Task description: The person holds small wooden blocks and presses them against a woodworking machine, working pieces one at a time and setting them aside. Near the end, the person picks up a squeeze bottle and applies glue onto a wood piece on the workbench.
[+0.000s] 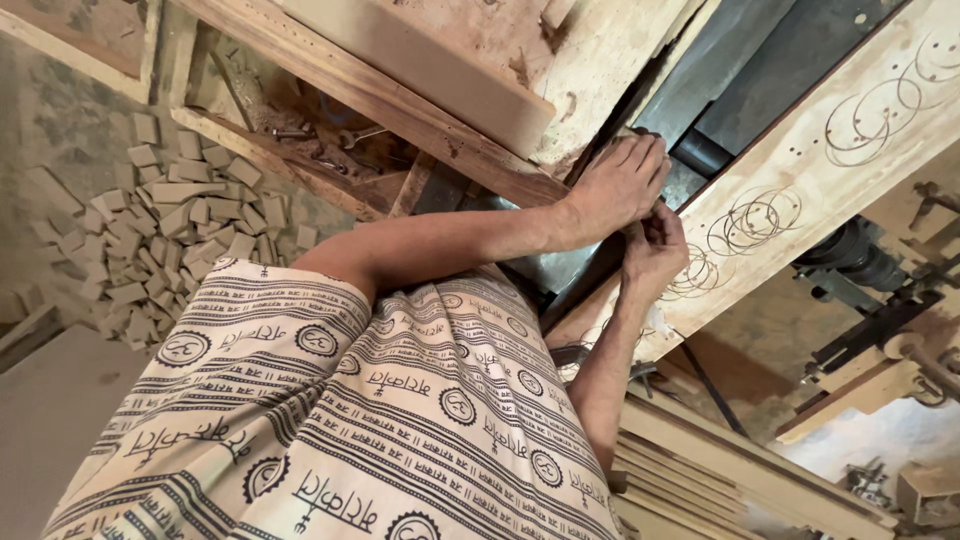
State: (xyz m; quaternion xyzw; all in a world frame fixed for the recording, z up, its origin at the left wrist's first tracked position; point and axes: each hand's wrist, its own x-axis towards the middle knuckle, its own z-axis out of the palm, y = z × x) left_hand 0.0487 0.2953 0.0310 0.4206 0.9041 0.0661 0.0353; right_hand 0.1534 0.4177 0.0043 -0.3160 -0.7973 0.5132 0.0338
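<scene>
Both hands pinch together at something small I can't make out, right of centre: the left hand (620, 185) lies across the dark metal bed (740, 60), the right hand (655, 250) against the stiff, circle-scored plywood board (850, 130). Grip its edges.

Pale plywood panel (850, 130), face scribed with overlapping circles and dotted with small holes, lies flat across the dark metal machine bed (740, 70), its near edge under both hands.

Small wood blocks (170, 235) heaped on floor; planks (720, 480) stacked.
</scene>
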